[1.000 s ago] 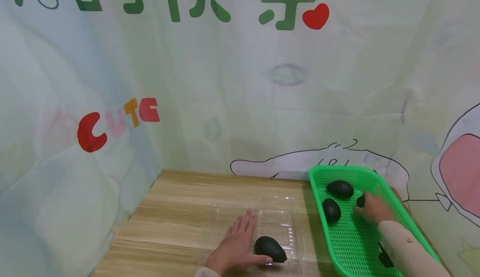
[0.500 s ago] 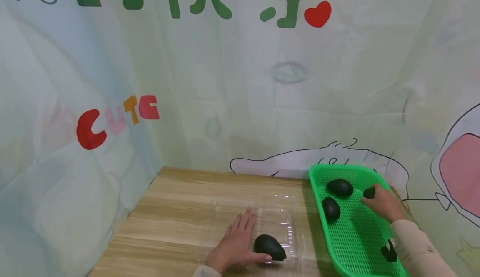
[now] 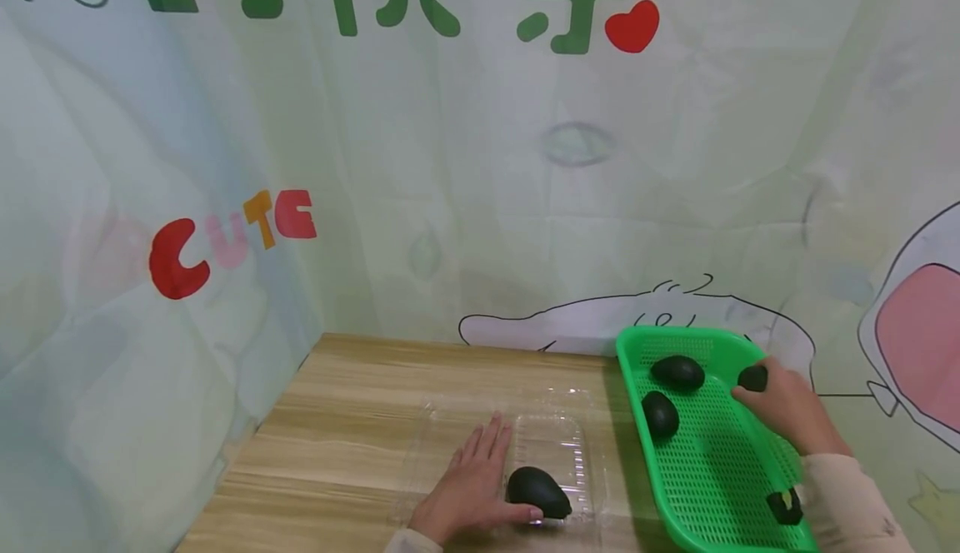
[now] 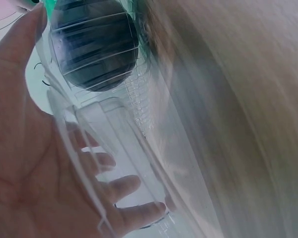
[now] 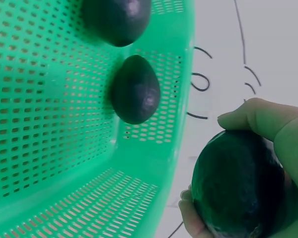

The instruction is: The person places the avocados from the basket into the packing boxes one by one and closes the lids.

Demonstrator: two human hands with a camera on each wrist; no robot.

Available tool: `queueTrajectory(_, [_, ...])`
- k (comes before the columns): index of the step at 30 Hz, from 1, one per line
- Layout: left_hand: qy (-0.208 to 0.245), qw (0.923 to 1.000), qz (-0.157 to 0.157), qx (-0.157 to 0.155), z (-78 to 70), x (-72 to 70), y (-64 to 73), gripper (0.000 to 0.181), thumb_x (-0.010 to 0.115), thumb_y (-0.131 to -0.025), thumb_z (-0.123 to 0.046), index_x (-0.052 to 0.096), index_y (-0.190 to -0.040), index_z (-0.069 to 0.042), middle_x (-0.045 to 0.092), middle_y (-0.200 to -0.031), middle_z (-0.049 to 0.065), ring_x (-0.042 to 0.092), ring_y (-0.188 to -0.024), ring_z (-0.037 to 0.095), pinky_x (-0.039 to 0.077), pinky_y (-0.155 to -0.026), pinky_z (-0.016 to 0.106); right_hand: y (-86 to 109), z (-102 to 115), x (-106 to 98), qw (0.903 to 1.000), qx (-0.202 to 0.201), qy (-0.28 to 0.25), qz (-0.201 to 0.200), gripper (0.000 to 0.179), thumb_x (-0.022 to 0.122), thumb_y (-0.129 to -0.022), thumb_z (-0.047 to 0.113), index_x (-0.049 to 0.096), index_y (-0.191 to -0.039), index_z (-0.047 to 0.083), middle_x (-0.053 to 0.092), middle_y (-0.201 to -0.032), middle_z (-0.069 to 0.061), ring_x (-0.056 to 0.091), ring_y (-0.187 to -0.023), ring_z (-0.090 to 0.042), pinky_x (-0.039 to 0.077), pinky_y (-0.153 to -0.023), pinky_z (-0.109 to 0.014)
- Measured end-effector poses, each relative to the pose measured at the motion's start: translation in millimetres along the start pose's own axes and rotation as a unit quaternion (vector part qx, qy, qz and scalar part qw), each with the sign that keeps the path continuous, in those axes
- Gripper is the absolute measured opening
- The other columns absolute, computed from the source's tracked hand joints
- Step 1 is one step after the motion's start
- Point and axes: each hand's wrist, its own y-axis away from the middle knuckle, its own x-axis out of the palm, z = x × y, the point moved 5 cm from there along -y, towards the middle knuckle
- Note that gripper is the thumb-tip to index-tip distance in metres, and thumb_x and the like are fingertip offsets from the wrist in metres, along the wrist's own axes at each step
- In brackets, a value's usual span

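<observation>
An avocado (image 3: 752, 378) is in my right hand (image 3: 787, 406), gripped between thumb and fingers over the far right rim of the green basket (image 3: 660, 486). The right wrist view shows that avocado (image 5: 236, 181) with the thumb laid along its top. Two more dark avocados, one at the back (image 3: 678, 373) and one by the left wall (image 3: 661, 416), lie in the basket. With fingers straight, my left hand (image 3: 468, 482) rests on a clear plastic clamshell box (image 3: 551, 436). A single avocado (image 3: 538, 492) sits in the box, close to the left thumb.
The wooden table (image 3: 330, 445) carries the box, with the basket to its right. A printed cloth backdrop (image 3: 450, 161) stands behind the table and along its left side. A black piece on the right wrist (image 3: 785, 505) shows over the basket.
My right hand has moved right and slightly up with the avocado, from inside the basket to its far right rim. The left hand stays in place on the box.
</observation>
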Motion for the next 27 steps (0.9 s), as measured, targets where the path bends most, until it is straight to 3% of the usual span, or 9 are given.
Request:
queueTrajectory(14, [-0.003, 1.0000, 0.006, -0.001, -0.9, -0.8, 0.0, 0.126, 0.065, -0.074, -0.084, 0.020, -0.162, -0.005, 0.013, -0.169, 0.019, 0.025, -0.150, 0.046, 0.033, -0.112, 0.066, 21.7, 12.8, -15.6, 0.9992, 0.039, -0.009, 0.002, 0.073, 0.065, -0.097, 0.037, 0.038, -0.132, -0.020, 0.057, -0.107, -0.038, 0.060, -0.088, -0.044, 0.052, -0.062, -0.048])
queueTrajectory(27, [-0.005, 1.0000, -0.002, 0.006, 2.6, 2.8, -2.7, 0.127, 0.063, -0.073, -0.085, 0.020, -0.162, -0.005, 0.016, -0.169, 0.018, 0.025, -0.151, 0.043, 0.034, -0.113, 0.065, 44.6, 28.1, -15.0, 0.9991, 0.030, -0.018, -0.022, 0.072, 0.066, -0.096, 0.037, 0.038, -0.135, -0.018, 0.057, -0.110, -0.037, 0.061, -0.087, -0.040, 0.052, -0.062, -0.046])
